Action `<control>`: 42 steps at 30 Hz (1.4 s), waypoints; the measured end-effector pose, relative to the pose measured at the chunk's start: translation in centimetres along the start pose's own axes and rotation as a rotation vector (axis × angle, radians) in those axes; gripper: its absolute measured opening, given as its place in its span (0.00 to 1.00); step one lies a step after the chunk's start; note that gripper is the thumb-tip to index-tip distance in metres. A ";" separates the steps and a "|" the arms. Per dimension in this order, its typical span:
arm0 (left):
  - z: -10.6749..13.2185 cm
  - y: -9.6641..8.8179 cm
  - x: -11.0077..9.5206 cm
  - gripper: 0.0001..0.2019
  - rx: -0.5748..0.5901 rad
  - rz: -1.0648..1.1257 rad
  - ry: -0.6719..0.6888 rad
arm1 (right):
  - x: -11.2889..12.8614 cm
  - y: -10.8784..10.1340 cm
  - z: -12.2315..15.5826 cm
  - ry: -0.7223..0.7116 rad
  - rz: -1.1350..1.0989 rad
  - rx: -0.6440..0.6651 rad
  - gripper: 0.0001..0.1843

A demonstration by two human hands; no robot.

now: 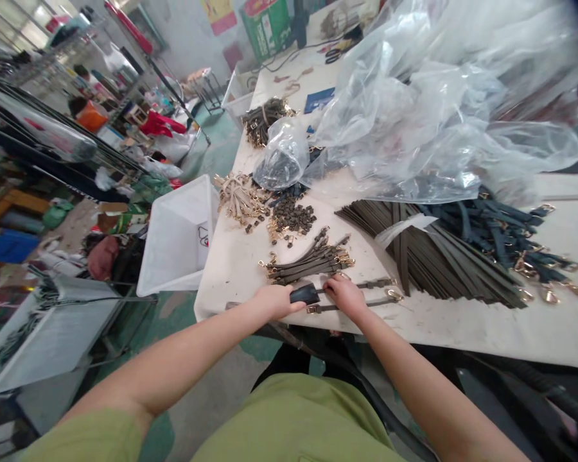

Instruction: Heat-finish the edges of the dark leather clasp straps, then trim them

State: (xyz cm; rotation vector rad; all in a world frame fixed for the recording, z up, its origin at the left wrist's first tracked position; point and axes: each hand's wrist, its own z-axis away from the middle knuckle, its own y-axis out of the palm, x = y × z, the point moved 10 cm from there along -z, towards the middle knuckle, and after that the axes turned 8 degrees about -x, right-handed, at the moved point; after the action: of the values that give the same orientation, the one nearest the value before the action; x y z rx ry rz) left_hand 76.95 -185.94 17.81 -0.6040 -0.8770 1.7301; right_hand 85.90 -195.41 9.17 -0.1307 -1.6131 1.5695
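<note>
Near the table's front edge, my left hand (275,301) is closed on a small black rectangular piece (305,294); its exact kind is unclear. My right hand (345,295) has its fingers bent and pressed on a dark grey-brown strap (376,283), right beside the black piece. Under my right hand lies a second strap (378,301), with a buckle at its left end and a gold-coloured snap hook (395,294) at its right. Just beyond both hands rests a bundle of similar short straps (308,264) with gold-coloured hooks.
Behind the bundle sit a pile of small dark loops (293,215) and beige straps with metal hooks (241,197). Long dark strips (428,256), blue straps (491,231) and clear plastic bags (414,128) cover the right side. A white bin (166,237) stands against the table's left edge.
</note>
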 end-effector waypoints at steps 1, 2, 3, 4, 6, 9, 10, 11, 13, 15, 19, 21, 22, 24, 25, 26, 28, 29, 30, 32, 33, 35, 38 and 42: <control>0.0 0.0 -0.1 0.28 0.002 -0.006 -0.003 | 0.0 -0.1 0.0 0.002 0.002 0.000 0.11; 0.1 0.0 -0.1 0.28 0.002 -0.009 -0.005 | -0.1 0.0 0.1 0.006 0.004 0.004 0.11; 0.1 -0.1 -0.2 0.28 0.000 -0.010 -0.005 | -0.2 0.0 0.1 0.010 0.007 0.013 0.11; 0.2 0.0 -0.1 0.29 -0.002 -0.008 -0.005 | -0.2 0.1 0.2 0.014 0.010 0.021 0.11; 0.6 0.1 0.5 0.30 -0.001 0.003 -0.015 | -0.2 0.2 0.2 0.005 0.013 0.032 0.11; 2.0 0.6 2.3 0.30 -0.010 0.070 -0.049 | 0.4 0.0 0.2 -0.048 0.030 0.028 0.10; 2.6 0.8 3.0 0.29 -0.017 0.101 -0.062 | 0.7 -0.1 0.1 -0.066 0.045 0.030 0.09; 3.2 1.0 3.5 0.29 -0.023 0.129 -0.070 | 0.9 -0.2 0.1 -0.080 0.068 0.035 0.09; 4.1 1.4 4.3 0.29 -0.025 0.162 -0.078 | 1.5 -0.3 0.0 -0.109 0.137 0.030 0.08; 4.8 1.6 4.6 0.29 -0.026 0.169 -0.081 | 2.4 -0.5 0.2 -0.175 0.200 0.007 0.08; 5.0 1.3 4.4 0.30 -0.051 0.180 -0.074 | 3.1 0.2 1.4 -0.240 0.218 0.027 0.09; 4.5 1.1 3.7 0.30 -0.054 0.175 -0.050 | 2.5 0.7 2.0 -0.197 0.175 0.055 0.09; 4.1 1.2 3.3 0.30 -0.049 0.164 -0.042 | 2.2 0.8 2.1 -0.177 0.146 0.061 0.09; 3.0 1.2 2.4 0.30 -0.030 0.125 -0.042 | 1.8 0.9 2.2 -0.149 0.093 0.066 0.10; 2.4 1.3 2.0 0.30 -0.019 0.105 -0.042 | 1.7 0.9 2.1 -0.136 0.073 0.068 0.10; 1.9 1.3 1.6 0.30 -0.005 0.089 -0.038 | 1.5 0.9 2.0 -0.122 0.055 0.070 0.10; 1.1 1.1 0.9 0.29 0.015 0.066 -0.020 | 1.4 0.8 1.8 -0.106 0.028 0.072 0.09; 0.9 0.9 0.7 0.29 0.021 0.057 -0.013 | 1.4 0.8 1.7 -0.104 0.019 0.072 0.09; 0.9 0.8 0.7 0.29 0.024 0.049 -0.010 | 1.4 0.7 1.7 -0.102 0.013 0.067 0.09; 1.0 0.5 1.0 0.29 0.022 0.033 -0.015 | 1.3 0.7 1.6 -0.098 0.002 0.051 0.08; 1.1 0.4 1.2 0.29 0.021 0.029 -0.019 | 1.2 0.7 1.6 -0.096 -0.004 0.043 0.08; 1.4 0.5 1.6 0.29 0.026 0.030 -0.023 | 1.0 0.7 1.6 -0.088 -0.015 0.032 0.09; 2.0 1.0 1.8 0.31 0.030 0.045 -0.030 | 0.9 0.8 1.6 -0.082 -0.018 0.036 0.09; 2.3 1.2 1.0 0.31 -0.032 0.075 -0.007 | 1.2 0.9 1.6 -0.105 0.001 0.044 0.09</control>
State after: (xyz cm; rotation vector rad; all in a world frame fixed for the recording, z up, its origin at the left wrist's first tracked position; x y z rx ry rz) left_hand 74.19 -185.84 18.26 -0.6593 -0.8981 1.7891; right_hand 83.73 -195.73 9.21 -0.0256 -1.6576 1.6357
